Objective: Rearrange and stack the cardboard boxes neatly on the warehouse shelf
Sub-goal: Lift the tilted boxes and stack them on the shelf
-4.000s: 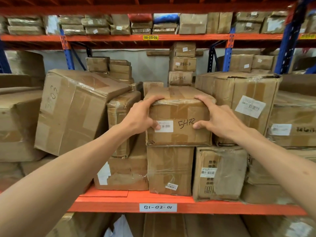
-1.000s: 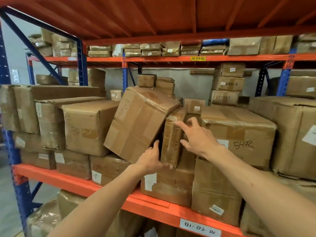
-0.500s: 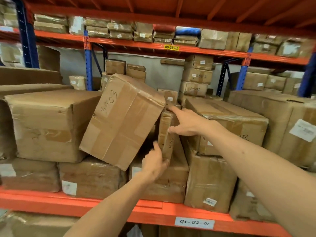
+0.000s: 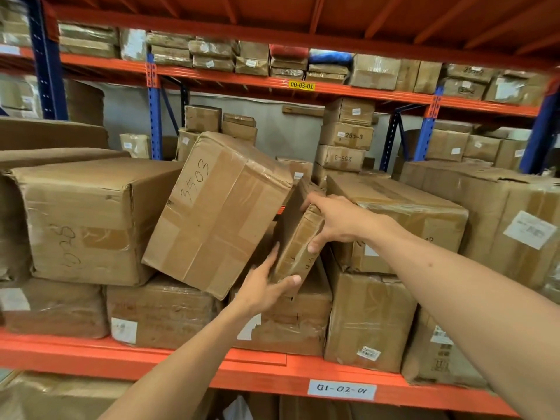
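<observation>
- Cardboard, big and tilted: the box marked 3503 [image 4: 218, 213] leans to the right as before, its lower corner on the boxes below.
- The left hand [image 4: 263, 287], half a second ago only touching the narrow box [image 4: 298, 234], now cups its lower end, thumb across the front.
- The narrow box has tipped out from the gap between the neighbours.
- The right hand [image 4: 336, 221] now clamps its top edge.
- The orange shelf [image 4: 91, 354] carries all.
</observation>
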{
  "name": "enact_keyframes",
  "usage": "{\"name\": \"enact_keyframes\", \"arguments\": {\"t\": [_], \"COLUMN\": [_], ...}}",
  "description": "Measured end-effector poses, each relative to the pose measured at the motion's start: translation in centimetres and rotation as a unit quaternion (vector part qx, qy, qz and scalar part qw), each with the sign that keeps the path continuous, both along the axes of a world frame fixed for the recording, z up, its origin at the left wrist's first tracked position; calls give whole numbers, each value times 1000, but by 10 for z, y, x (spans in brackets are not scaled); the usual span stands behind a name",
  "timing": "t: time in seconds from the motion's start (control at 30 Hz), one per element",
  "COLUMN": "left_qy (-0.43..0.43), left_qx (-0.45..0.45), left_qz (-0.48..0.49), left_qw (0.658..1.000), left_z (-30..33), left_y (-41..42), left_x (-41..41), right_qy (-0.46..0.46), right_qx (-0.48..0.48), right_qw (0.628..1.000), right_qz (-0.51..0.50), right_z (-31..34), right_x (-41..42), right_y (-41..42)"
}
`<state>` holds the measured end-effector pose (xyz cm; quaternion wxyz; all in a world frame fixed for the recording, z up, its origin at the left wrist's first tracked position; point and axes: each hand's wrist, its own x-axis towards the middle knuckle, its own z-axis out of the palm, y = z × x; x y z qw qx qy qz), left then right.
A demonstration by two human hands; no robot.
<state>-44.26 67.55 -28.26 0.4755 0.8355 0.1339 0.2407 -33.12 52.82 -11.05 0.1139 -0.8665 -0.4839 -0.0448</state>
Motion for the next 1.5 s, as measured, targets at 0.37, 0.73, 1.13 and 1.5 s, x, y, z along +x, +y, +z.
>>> {"name": "enact_keyframes", "arguments": {"t": [0.37,0.73,1.13,1.5], "left_qy": [-130,-295,-255,-233], "left_qx": [-309,-261,37,160], "left_qz": [-66,8,64,47], "left_qw": [940,919,964,958], "left_z": [-26,56,192,256], "left_y": [-60,-189,-263,-291], "left_x": [-14,-27,-25,43], "right_qy": [-61,-129,12,27], "right_qx": [97,197,468,557], "right_qw": [992,965,876,830], "right_qz": [49,118,111,36], "right_z": [-3,65,89,98], "right_x": [-31,-61,-3,65], "right_y": [-35,-177,-305,-339]}}
